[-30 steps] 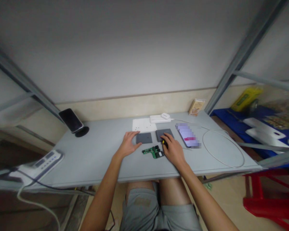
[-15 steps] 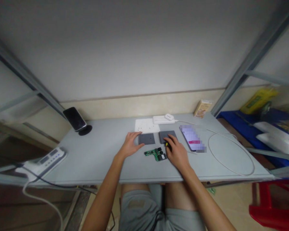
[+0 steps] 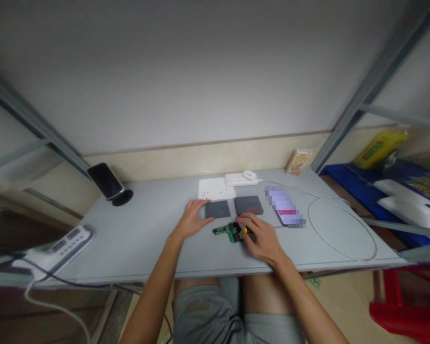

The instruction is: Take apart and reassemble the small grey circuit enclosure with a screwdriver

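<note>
- Your right hand (image 3: 263, 239) is curled around a small tool with a yellow-and-black handle (image 3: 244, 230); it looks like a small screwdriver, though it is too small to be sure. Its tip end sits at the right edge of the green board (image 3: 226, 231).
- Your left hand (image 3: 190, 219) lies open and flat on the bench (image 3: 146, 229), holding nothing. Its fingertips touch the left edge of the left grey plate (image 3: 218, 209), and the thumb points toward the board.
- The board lies between your two hands, just at 6 o'clock of the two grey plates. The right plate (image 3: 249, 205) sits beside the left one, apart from both hands.
- The step in hand reads as tool work on the board: the tool is brought to it, and I cannot tell whether the tip is seated on anything.
- Nothing pins the board. A next move with the tool would call for your left hand to come off the plate and steady the board at its 9 o'clock end, so it does not slide or turn.
- Keep pressure light and straight down; the parts are small and the tip could skip across them.
- A phone (image 3: 284, 211) lies at 3 o'clock of the right plate, a white sheet (image 3: 216, 188) at 12 o'clock of the left one.
</note>
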The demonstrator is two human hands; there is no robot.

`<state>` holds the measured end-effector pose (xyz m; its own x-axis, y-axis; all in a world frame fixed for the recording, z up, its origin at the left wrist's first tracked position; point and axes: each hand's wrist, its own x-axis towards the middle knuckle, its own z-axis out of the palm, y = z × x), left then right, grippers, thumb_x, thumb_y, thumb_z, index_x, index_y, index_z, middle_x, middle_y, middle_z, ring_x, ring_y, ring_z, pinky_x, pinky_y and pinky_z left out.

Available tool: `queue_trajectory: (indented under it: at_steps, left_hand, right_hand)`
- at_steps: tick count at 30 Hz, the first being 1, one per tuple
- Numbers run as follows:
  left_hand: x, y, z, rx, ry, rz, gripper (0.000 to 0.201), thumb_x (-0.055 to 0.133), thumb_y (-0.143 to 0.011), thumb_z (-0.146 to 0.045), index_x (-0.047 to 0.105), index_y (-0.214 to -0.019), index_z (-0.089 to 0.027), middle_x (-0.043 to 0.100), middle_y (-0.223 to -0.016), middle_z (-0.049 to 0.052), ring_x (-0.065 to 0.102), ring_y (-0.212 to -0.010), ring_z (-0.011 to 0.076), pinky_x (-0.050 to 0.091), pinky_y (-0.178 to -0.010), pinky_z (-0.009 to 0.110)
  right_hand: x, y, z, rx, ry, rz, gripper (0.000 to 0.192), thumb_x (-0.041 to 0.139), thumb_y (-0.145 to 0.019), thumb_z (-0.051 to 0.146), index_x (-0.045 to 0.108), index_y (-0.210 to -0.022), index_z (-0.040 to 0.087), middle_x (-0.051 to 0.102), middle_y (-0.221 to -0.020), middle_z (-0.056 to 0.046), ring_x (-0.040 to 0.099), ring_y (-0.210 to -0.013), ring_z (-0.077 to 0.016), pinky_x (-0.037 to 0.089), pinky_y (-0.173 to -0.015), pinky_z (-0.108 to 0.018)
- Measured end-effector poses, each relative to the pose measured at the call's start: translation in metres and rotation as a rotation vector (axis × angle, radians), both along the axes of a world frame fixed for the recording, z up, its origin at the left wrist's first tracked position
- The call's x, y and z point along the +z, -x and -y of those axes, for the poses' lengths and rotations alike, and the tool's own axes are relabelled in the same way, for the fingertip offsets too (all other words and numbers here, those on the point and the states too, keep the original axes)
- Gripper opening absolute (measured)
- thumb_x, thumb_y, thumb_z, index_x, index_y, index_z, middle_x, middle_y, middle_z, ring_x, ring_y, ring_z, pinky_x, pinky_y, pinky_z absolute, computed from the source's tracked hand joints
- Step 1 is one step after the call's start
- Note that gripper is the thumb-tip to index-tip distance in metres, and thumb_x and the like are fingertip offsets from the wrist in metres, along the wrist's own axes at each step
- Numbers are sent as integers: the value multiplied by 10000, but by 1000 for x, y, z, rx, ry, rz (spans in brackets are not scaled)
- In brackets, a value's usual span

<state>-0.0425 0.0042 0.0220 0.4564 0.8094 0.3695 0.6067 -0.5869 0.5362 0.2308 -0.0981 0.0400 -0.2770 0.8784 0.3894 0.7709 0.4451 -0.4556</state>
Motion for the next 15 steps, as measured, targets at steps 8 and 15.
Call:
queue_trajectory:
  at_steps: [8,15]
  left_hand:
    - [0,0,1,10,49,-26,652,832,-815,-339,555,-1403,-277,638,-1340,63,518,-1218,282,405,-1111,480]
    - [-4,0,0,18,45,-23,641,820,-831,-354,549,-1404,-261,633,-1354,70,509,-1232,277,393,-1119,476]
  right_hand:
    - [10,3,5,80,179,-11,379,581,-952,333,608,-1323,260,622,-1394,-91,694,-1119,-255,544,-978,-418]
    - [13,2,4,105,218,15,546,704,-882,440,577,-1384,267,585,-1464,-103,677,-1182,-292,525,-1008,-444]
